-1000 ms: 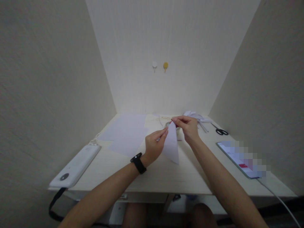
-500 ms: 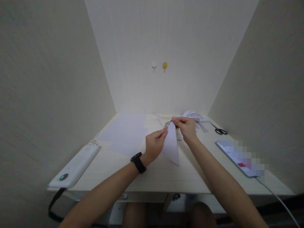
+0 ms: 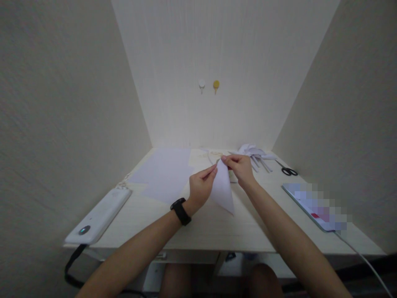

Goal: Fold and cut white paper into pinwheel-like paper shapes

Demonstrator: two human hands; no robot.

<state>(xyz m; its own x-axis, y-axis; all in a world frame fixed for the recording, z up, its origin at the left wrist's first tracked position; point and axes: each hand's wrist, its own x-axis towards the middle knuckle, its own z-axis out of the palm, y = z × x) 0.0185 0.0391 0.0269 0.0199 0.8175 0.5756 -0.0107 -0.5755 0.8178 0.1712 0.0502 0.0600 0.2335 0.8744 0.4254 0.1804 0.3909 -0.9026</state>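
**Folded white paper pinched between both hands above the pale surface**

Far left, at the near edge of the pale wooden surface (image 3: pixel 198 231): long white plastic device (image 3: pixel 98 216) with a round dark button, black strap hanging off the edge and cut short by the frame; no readable marking. Further back, flat pale lilac paper sheets (image 3: pixel 166 171) spread toward the rear wall.

Left hand (image 3: pixel 200 186), black wristband (image 3: pixel 180 211) on the wrist, raised off the surface, palm turned inward, fingers (image 3: pixel 208 171) closed in a pinch on the upper left edge of the white folded triangular paper (image 3: pixel 222 189). Paper held upright just above the middle of the surface, tip up between the two hands, lower point hanging down toward the surface.

Right hand (image 3: pixel 239 167), knuckles up, fingers closed on the paper's tip; a small dark red spot under the fingertips, too hidden to identify. Behind the hands, thin cord or wire, mostly covered and hard to make out.

Right of that, crumpled white paper scraps and strips (image 3: pixel 256 154), then black-handled scissors (image 3: pixel 288 170) lying flat. Near right, a phone or tablet (image 3: pixel 312 203) with its screen pixelated, nothing legible, white cable (image 3: pixel 362 258) running off the frame. On the back wall, one white and one yellow hook (image 3: pixel 209 85). Knees below the surface edge, dim and cut off.
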